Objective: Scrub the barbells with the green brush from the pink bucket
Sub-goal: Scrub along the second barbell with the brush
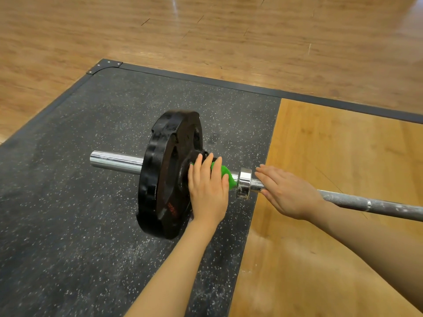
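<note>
I see my left hand (pixel 207 191) lying over the green brush (pixel 225 177), fingers (pixel 198 163) nearly straight, pressing it against the barbell (pixel 370 203) sleeve. Beyond those fingertips stands the black weight plate (pixel 164 175), touching them, with the chrome sleeve end (pixel 115 161) jutting out on its far side. My right hand (pixel 289 193) rests flat and open on the shaft, fingertips just past the chrome collar (pixel 244 183). The plate sits on the speckled rubber mat (pixel 80 202); under my right hand lies the wooden platform (pixel 343 145).
</note>
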### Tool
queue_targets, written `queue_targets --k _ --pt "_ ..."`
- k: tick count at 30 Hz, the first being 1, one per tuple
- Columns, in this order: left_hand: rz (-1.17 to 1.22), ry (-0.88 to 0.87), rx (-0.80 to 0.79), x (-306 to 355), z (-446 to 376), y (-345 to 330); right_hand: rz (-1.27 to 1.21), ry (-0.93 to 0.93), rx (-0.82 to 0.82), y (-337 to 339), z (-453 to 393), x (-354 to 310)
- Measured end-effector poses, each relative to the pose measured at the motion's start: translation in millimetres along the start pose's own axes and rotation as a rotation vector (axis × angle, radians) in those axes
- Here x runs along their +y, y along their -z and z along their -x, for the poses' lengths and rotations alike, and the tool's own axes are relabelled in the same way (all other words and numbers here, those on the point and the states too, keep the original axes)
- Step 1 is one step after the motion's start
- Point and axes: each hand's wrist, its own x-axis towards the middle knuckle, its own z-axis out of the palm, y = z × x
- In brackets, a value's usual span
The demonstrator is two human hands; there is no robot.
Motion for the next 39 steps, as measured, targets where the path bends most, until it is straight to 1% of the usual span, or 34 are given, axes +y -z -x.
queue_targets --k 2,5,10,14,21,24,27,31,36,39 --pt "-0.005 -0.038 -0.005 2.6 9.7 -1.9 -0.010 -0.002 -0.011 -0.2 -0.5 2.4" --pt "-0.017 -0.032 -0.005 7.1 15.4 -4.7 -0.024 -0.007 -0.028 -1.2 -1.7 4.9" --pt "-0.037 -0.039 -0.039 10.0 -11.0 -4.1 -0.037 -0.010 -0.036 -1.6 -5.5 8.2" --pt "-0.015 -0.046 -0.027 10.7 -25.0 -5.3 -0.042 -0.013 -0.042 -2.3 -9.9 13.6" --pt "0.038 -0.153 -0.052 -2.9 -7.7 -9.2 -0.057 -0.033 -0.051 -4.9 -16.3 25.8" --pt "0.014 -0.129 -0.060 -3.9 -18.2 -13.6 -0.072 -0.055 -0.061 -3.0 -19.6 28.2" --pt "0.014 -0.115 -0.042 -0.6 -29.2 -17.8 -0.027 -0.123 0.007 2.1 -21.0 22.3" --pt "0.009 -0.124 -0.026 -1.5 -42.6 -22.1 -0.001 -0.329 0.142 -3.0 -12.3 -1.2" --pt "0.035 -0.107 -0.010 5.3 -65.7 -24.4 -0.020 -0.484 0.199 -17.8 -11.5 -13.1" --pt "0.045 -0.108 -0.006 8.5 -72.7 -26.7 -0.044 -0.508 0.213 -24.4 -17.3 -5.0"
